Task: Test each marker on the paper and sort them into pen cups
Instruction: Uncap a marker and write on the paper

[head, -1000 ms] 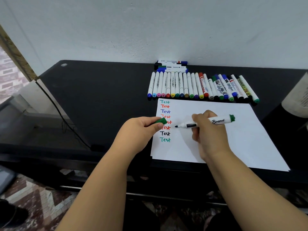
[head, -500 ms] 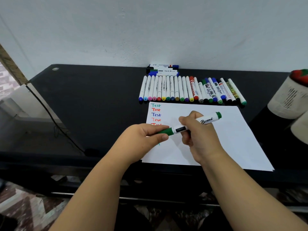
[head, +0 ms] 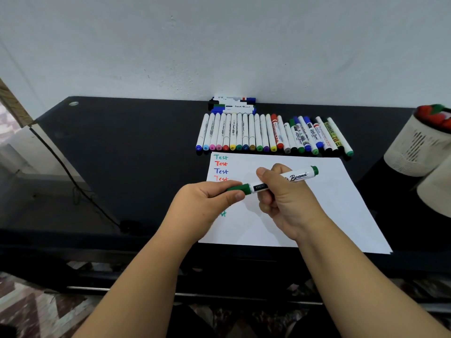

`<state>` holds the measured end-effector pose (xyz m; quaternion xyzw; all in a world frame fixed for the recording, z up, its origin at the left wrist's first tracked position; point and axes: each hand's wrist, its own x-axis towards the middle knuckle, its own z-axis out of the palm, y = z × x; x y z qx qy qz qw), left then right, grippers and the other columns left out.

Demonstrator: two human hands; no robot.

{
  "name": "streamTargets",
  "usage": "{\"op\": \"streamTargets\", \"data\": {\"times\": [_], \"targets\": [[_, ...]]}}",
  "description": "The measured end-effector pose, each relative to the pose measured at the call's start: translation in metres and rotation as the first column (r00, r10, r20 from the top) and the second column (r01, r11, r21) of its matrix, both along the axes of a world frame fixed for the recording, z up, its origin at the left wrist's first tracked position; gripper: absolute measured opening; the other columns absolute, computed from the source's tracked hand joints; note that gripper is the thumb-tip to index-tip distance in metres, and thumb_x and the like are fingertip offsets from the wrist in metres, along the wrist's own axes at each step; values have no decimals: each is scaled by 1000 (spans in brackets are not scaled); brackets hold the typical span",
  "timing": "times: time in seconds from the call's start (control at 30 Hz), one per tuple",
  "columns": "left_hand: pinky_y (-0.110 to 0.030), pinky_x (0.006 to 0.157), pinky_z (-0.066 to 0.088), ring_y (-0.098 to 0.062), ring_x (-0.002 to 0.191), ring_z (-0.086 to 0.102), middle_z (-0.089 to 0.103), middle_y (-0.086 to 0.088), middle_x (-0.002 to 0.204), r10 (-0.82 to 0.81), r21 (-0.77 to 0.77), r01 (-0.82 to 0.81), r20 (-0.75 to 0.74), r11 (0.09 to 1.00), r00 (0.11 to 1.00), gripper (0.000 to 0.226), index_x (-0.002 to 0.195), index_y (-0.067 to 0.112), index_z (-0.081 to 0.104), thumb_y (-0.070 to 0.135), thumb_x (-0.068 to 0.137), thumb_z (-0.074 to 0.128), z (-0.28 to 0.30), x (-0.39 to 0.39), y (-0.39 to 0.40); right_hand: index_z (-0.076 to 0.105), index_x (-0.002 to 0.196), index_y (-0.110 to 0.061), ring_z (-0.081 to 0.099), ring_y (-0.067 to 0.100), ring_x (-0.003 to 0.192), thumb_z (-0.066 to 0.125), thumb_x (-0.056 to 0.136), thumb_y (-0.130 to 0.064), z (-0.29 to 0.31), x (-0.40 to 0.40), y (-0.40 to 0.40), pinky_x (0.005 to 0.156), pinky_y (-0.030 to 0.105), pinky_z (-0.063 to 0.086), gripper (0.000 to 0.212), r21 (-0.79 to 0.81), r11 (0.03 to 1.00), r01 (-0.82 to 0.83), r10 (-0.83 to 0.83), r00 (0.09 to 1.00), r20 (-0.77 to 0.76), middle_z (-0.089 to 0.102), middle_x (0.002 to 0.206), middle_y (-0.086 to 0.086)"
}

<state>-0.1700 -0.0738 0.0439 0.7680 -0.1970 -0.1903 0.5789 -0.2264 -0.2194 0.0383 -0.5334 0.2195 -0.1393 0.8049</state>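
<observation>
One head-worn view — looking forward and down, close over the table (head: 122, 142) toward the wall (head: 219, 45).

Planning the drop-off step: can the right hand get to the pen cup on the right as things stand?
Probably yes. The right hand grips the green marker, and only bare paper and table lie between it and the pen cup. The left hand holds the cap end.

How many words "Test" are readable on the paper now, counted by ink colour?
Green word: 1
Red words: 2
Blue word: 1
Total: 4
A green scrap of writing lower on the paper shows beside the left hand. It is not counted.
</observation>
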Motion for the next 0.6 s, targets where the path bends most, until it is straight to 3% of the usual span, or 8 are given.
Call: {"op": "streamTargets", "data": {"times": [0.1, 0.23, 0.37, 0.5, 0.6], "targets": [[-10, 69, 43, 2, 89, 59, 67, 24, 82, 11, -1, -11, -22, 1000, 1000, 10, 85, 37, 72, 29, 78, 71, -2, 0, -5, 30, 57, -19, 29, 11, 37, 56, 91, -10, -2, 1, -2, 38, 16, 24, 44, 17, 1000, 4, -3, 1000, -17, 35, 40, 1], [-3, 66, 44, 15, 81, 57, 65, 31, 71, 6, -10, -6, -22, 1000, 1000, 10, 85, 36, 72, 28, 79, 71, -6, 1, -9, 28, 58, -19, 28, 11, 37, 55, 92, -10, -5, 3, -3, 38, 16, 22, 44, 23, 1000, 15, -14, 999, -40, 34, 40, 1], [-7, 69, 41, 13, 81, 53, 63, 31, 70, 12, -5, -12, -57, 1000, 998, 9, 81, 37, 72, 28, 79, 71, -8, 2, -11, 28, 60, -19, 29, 12, 36, 55, 92, -10, -6, 4, -3, 40, 18, 21, 42, 2, 1000, 11, -11, 999, -51, 34, 40, 2], [0, 58, 42, 5, 82, 58, 67, 26, 72, 14, -7, -14, -56, 1000, 998, 15, 74, 41, 70, 28, 80, 70, -6, 1, -12, 33, 60, -20, 31, 12, 40, 59, 90, -16, -3, 4, -4, 41, 19, 24, 40, -73, 997, 13, -18, 997, -75, 36, 44, 1], [2, 56, 39, 13, 76, 58, 68, 24, 73, 33, -4, -33, -32, 999, 999, 14, 76, 42, 70, 29, 81, 70, -2, 1, -14, 47, 64, -17, 33, 9, 41, 65, 87, -27, 3, 3, -9, 41, 20, 28, 31, -80, 995, 54, -61, 995, -85, 42, 47, 0]]}}
